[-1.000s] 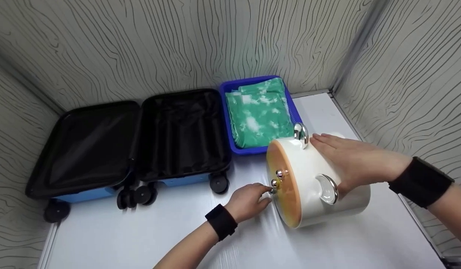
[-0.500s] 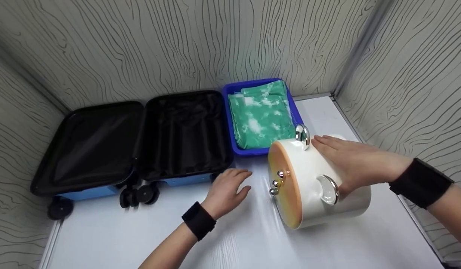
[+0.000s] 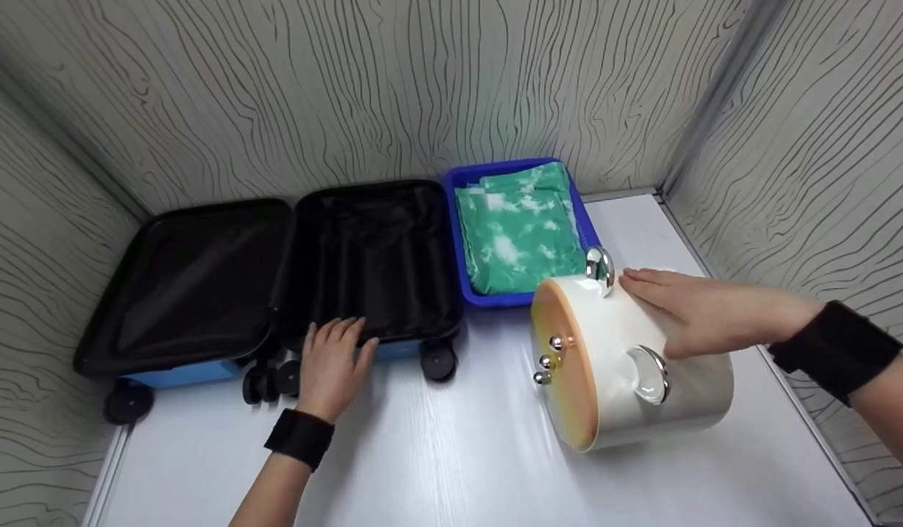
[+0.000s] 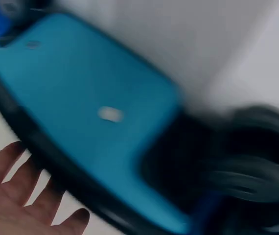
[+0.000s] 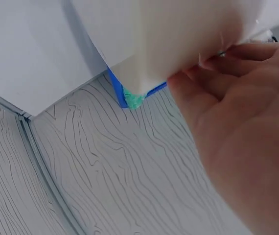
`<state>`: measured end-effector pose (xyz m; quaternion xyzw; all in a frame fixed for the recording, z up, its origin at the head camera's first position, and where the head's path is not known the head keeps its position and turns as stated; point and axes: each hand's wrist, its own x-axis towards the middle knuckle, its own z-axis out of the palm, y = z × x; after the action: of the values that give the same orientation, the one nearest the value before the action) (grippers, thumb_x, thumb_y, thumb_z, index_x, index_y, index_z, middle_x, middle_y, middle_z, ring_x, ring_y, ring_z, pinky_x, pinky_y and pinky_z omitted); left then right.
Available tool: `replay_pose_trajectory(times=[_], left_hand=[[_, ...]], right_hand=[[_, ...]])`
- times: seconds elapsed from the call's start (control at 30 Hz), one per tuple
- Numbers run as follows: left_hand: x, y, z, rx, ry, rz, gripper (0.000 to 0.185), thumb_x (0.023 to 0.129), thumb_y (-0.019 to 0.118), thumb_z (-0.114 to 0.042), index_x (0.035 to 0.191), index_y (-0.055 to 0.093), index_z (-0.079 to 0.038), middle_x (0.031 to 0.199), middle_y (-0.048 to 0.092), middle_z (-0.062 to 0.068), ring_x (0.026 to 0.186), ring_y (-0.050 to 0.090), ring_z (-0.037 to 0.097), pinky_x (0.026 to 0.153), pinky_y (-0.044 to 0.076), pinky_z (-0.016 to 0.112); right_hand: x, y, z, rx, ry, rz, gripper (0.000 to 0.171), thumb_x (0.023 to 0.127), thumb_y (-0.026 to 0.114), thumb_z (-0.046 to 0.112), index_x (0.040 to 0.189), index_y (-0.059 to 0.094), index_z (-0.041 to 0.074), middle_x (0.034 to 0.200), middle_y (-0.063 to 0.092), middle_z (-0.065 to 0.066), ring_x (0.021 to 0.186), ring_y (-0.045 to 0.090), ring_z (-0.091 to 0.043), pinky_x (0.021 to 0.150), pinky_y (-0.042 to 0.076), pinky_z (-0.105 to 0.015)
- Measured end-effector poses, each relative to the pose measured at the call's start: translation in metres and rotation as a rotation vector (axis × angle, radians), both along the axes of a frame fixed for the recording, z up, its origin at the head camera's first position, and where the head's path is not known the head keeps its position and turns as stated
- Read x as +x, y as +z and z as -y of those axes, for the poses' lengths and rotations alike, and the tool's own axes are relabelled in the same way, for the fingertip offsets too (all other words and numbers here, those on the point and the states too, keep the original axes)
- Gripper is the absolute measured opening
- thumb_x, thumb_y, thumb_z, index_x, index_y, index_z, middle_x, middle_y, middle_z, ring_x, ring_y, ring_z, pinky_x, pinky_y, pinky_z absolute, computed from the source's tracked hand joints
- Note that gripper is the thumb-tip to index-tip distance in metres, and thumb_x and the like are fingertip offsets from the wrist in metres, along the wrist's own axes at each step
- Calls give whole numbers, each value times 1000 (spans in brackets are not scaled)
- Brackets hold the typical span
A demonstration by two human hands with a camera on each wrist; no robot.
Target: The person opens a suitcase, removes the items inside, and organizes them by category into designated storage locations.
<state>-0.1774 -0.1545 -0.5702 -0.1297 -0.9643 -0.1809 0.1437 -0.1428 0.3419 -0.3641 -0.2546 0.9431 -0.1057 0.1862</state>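
Left hand [image 3: 333,360], fingers spread flat, rests on the front rim of the open blue hard-shell suitcase [image 3: 276,274] with black lining. Right hand [image 3: 697,315] lies flat, fingers straight, on the round white case with orange lid [image 3: 620,366], tipped sideways on the white table [image 3: 437,468].

The head view looks forward and down from above the white table [image 3: 451,468], taking in the open blue hard-shell suitcase with black lining [image 3: 276,285], the blue plastic basket of green cloth [image 3: 517,234] and the round white case with an orange face [image 3: 627,366] against the grey wood-grain walls [image 3: 422,88]. The left wrist view sits very close to the suitcase's blue shell [image 4: 90,112], blurred. The right wrist view looks up from under the white case [image 5: 169,39], sharing the basket's corner [image 5: 125,95] with the head view.
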Motion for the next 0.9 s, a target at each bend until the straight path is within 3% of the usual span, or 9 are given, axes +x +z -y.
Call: replay_pose_trajectory(times=[0.07, 0.13, 0.23, 0.33, 0.43, 0.6, 0.9], left_hand=[[2, -9, 8, -16, 27, 20, 54, 107, 51, -46, 143, 60, -7, 141, 59, 16, 137, 46, 39, 121, 15, 58], [5, -18, 13, -20, 34, 6, 56, 108, 48, -47, 147, 57, -8, 145, 57, 17, 140, 43, 39, 122, 11, 57], [6, -29, 15, -15, 32, -53, 57, 107, 48, -46, 150, 53, -9, 148, 54, 18, 142, 40, 39, 123, 8, 55], [5, -37, 15, -8, 33, -104, 57, 107, 49, -46, 152, 51, -10, 149, 53, 17, 142, 40, 39, 123, 9, 54], [5, -43, 15, -6, 33, -122, 56, 107, 49, -45, 151, 51, -11, 148, 53, 16, 142, 40, 39, 123, 9, 53], [5, -45, 15, 3, 25, -140, 55, 107, 51, -44, 150, 53, -10, 147, 54, 16, 142, 40, 38, 123, 10, 54], [5, -44, 16, 5, 23, -132, 54, 107, 51, -43, 150, 53, -9, 147, 54, 16, 142, 40, 39, 123, 10, 54]], right_hand=[[-4, 5, -3, -65, -36, 28, 78, 90, 69, 26, 156, 37, -1, 159, 38, -21, 147, 33, -42, 115, 29, -61], [-9, 8, -1, -95, -84, 17, 63, 102, 58, 34, 153, 44, 0, 153, 47, -20, 142, 41, -42, 112, 33, -62], [-19, 9, 11, -63, -158, -74, 70, 105, 44, 58, 148, 53, 3, 135, 65, -17, 127, 58, -39, 101, 45, -62], [-29, 7, 29, 27, -208, -192, 76, 100, 46, 68, 139, 62, 5, 108, 75, -10, 98, 71, -30, 76, 55, -55], [-36, 5, 43, 83, -230, -267, 61, 97, 58, 62, 118, 69, 6, 82, 70, -1, 72, 64, -21, 53, 47, -44], [-37, 2, 50, 91, -262, -318, 36, 90, 68, 44, 86, 61, 10, 66, 56, 0, 59, 52, -20, 46, 35, -37], [-39, 2, 45, 102, -278, -345, 34, 88, 68, 43, 84, 60, 11, 67, 57, -1, 59, 53, -21, 46, 36, -38]])
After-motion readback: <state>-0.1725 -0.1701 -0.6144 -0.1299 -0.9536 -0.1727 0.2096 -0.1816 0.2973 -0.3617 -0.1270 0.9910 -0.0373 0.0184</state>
